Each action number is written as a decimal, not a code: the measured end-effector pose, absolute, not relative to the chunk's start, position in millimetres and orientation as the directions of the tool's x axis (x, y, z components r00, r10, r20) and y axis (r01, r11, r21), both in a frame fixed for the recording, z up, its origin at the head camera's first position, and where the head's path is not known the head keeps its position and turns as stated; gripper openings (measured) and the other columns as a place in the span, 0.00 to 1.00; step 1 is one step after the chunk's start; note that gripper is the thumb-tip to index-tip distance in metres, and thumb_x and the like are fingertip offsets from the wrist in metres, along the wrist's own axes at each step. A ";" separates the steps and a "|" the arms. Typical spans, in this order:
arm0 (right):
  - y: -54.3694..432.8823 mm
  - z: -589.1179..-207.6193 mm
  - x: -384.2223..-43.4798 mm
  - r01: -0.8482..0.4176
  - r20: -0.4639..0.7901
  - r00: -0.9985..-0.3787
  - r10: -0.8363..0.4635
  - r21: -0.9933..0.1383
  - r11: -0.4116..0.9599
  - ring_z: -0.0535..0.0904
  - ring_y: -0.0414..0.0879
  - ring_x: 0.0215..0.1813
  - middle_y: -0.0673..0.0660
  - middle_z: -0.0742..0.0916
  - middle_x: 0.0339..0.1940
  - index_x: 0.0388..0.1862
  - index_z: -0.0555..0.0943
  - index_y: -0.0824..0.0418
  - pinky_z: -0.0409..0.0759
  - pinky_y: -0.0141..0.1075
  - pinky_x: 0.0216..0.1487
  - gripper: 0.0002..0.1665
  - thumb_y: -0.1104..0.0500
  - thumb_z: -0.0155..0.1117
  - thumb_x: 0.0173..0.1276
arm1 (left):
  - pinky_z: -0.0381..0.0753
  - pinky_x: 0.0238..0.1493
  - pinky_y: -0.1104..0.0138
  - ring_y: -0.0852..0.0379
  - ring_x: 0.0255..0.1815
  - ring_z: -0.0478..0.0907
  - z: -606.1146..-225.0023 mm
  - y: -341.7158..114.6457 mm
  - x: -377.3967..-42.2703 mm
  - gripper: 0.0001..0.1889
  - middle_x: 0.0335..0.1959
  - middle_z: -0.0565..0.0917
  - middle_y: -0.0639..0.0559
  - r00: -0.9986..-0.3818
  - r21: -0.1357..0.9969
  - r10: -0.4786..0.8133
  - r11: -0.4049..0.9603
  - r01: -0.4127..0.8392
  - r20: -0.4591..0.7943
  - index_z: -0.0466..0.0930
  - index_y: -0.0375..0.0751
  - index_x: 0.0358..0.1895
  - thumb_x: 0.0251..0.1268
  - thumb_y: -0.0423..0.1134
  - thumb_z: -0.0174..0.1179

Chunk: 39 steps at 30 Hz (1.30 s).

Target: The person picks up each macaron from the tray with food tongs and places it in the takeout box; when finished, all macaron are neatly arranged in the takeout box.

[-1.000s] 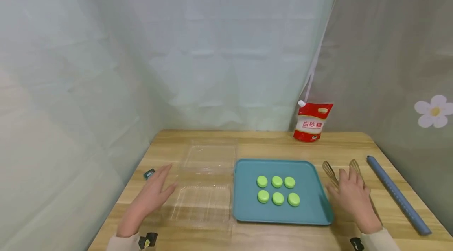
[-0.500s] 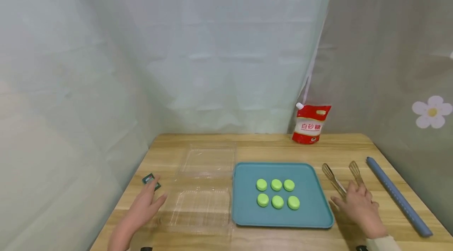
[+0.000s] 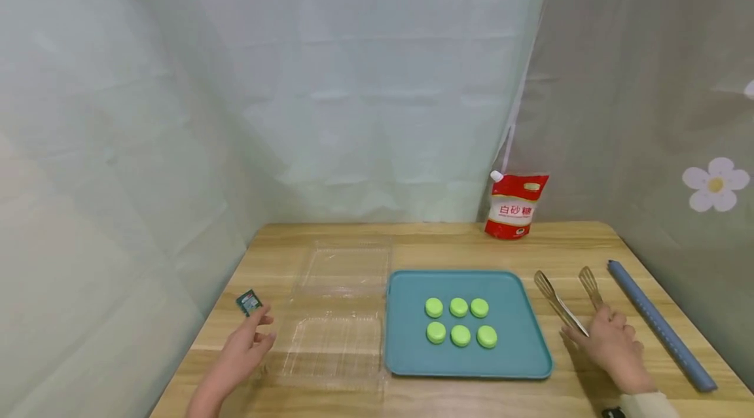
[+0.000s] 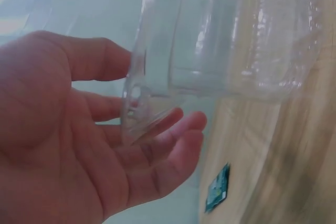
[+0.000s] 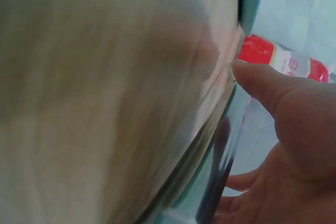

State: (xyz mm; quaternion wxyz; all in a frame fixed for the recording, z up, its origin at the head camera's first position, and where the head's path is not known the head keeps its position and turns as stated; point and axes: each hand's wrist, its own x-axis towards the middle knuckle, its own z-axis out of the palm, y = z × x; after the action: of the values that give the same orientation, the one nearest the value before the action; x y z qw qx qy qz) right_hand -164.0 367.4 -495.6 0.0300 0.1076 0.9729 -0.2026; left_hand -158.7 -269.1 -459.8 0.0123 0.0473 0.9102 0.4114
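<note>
On the tray (image 3: 408, 323), six green discs (image 3: 461, 336) seem untouched; left hand (image 3: 238, 349) loosely parted at clear box (image 3: 334, 343), right hand (image 3: 615, 347) at tongs (image 3: 559, 305), grip unclear.

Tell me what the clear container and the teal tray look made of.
Clear container: most likely thin, glossy plastic; it is see-through, with bright glints along its ridges.
Teal tray: satin plastic or coated metal, I can't tell which; its colour is even.
</note>
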 end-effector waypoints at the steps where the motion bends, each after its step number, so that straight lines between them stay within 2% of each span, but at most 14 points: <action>1: 368.4 -496.5 -163.7 0.227 -0.113 -0.974 0.199 -0.392 0.891 0.63 0.85 0.49 0.87 0.63 0.47 0.58 0.50 0.89 0.69 0.68 0.39 0.63 0.30 0.61 0.66 | 0.83 0.38 0.61 0.42 0.48 0.81 -461.0 -269.0 -158.5 0.31 0.61 0.73 0.26 -0.996 0.762 0.086 0.644 0.064 0.011 0.56 0.22 0.73 0.72 0.28 0.56; 5: 372.9 -498.9 -163.8 0.216 -0.127 -0.975 0.180 -0.393 0.894 0.64 0.83 0.47 0.86 0.65 0.45 0.55 0.51 0.89 0.70 0.67 0.39 0.61 0.31 0.61 0.67 | 0.79 0.31 0.67 0.47 0.43 0.82 -466.0 -269.3 -157.8 0.32 0.59 0.75 0.27 -0.999 0.799 0.051 0.600 0.030 -0.001 0.57 0.23 0.73 0.67 0.24 0.56; 9: 376.9 -497.2 -166.4 0.166 -0.107 -0.985 0.135 -0.368 0.915 0.69 0.79 0.44 0.84 0.68 0.41 0.49 0.55 0.88 0.73 0.65 0.37 0.56 0.33 0.61 0.68 | 0.77 0.29 0.68 0.51 0.38 0.81 -470.2 -269.9 -158.9 0.33 0.55 0.77 0.30 -1.000 0.818 0.027 0.576 0.003 -0.016 0.57 0.21 0.72 0.63 0.22 0.55; 15: 378.0 -493.6 -170.4 0.126 -0.103 -0.990 0.095 -0.354 0.927 0.75 0.74 0.39 0.82 0.71 0.36 0.42 0.58 0.86 0.76 0.63 0.37 0.50 0.39 0.67 0.67 | 0.75 0.25 0.69 0.57 0.28 0.75 -475.8 -271.8 -157.9 0.30 0.52 0.76 0.31 -0.999 0.859 -0.009 0.510 -0.044 -0.045 0.59 0.18 0.70 0.65 0.21 0.54; 20: 377.7 -491.4 -172.7 0.134 -0.124 -0.988 0.096 -0.349 0.927 0.77 0.69 0.35 0.79 0.70 0.35 0.43 0.57 0.87 0.78 0.61 0.35 0.50 0.40 0.68 0.66 | 0.72 0.18 0.68 0.58 0.19 0.69 -479.5 -271.2 -156.4 0.27 0.50 0.74 0.33 -0.998 0.909 -0.015 0.414 -0.056 -0.055 0.62 0.17 0.69 0.66 0.19 0.51; 26: 378.9 -488.9 -173.8 0.124 -0.127 -0.988 0.086 -0.334 0.934 0.77 0.67 0.34 0.79 0.71 0.34 0.44 0.57 0.88 0.78 0.60 0.32 0.50 0.40 0.66 0.68 | 0.70 0.18 0.70 0.59 0.18 0.68 -486.1 -269.4 -155.9 0.24 0.46 0.74 0.38 -0.995 0.935 -0.039 0.343 -0.095 -0.087 0.62 0.17 0.68 0.69 0.20 0.49; 32: 383.2 -492.1 -174.6 0.053 -0.084 -0.996 0.026 -0.340 0.939 0.78 0.64 0.32 0.85 0.70 0.37 0.49 0.52 0.94 0.80 0.58 0.33 0.53 0.44 0.67 0.69 | 0.70 0.18 0.70 0.59 0.19 0.68 -489.4 -269.0 -155.1 0.23 0.44 0.73 0.39 -0.995 0.944 -0.049 0.314 -0.100 -0.089 0.63 0.17 0.68 0.71 0.21 0.49; 35: 384.7 -496.0 -172.0 0.009 -0.023 -1.000 0.001 -0.343 0.939 0.76 0.61 0.31 0.85 0.69 0.35 0.48 0.52 0.94 0.80 0.57 0.32 0.49 0.50 0.67 0.69 | 0.70 0.18 0.70 0.59 0.19 0.67 -489.9 -270.2 -154.8 0.23 0.45 0.73 0.39 -0.994 0.944 -0.051 0.309 -0.111 -0.100 0.63 0.18 0.68 0.73 0.22 0.49; 39: 386.2 -500.1 -168.1 -0.034 0.089 -0.996 -0.003 -0.341 0.939 0.73 0.59 0.28 0.80 0.68 0.33 0.44 0.56 0.89 0.79 0.55 0.28 0.36 0.59 0.65 0.69 | 0.70 0.19 0.69 0.58 0.19 0.67 -489.6 -272.4 -155.2 0.23 0.46 0.73 0.38 -0.990 0.938 -0.054 0.317 -0.138 -0.127 0.63 0.19 0.69 0.73 0.23 0.48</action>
State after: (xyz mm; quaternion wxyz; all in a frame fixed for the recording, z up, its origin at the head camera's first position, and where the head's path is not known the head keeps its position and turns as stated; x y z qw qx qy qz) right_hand -168.1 386.2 -500.1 -0.0435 -0.0094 0.9837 -0.1740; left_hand -155.2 -272.4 -489.6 0.0360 -0.0591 0.8106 0.5815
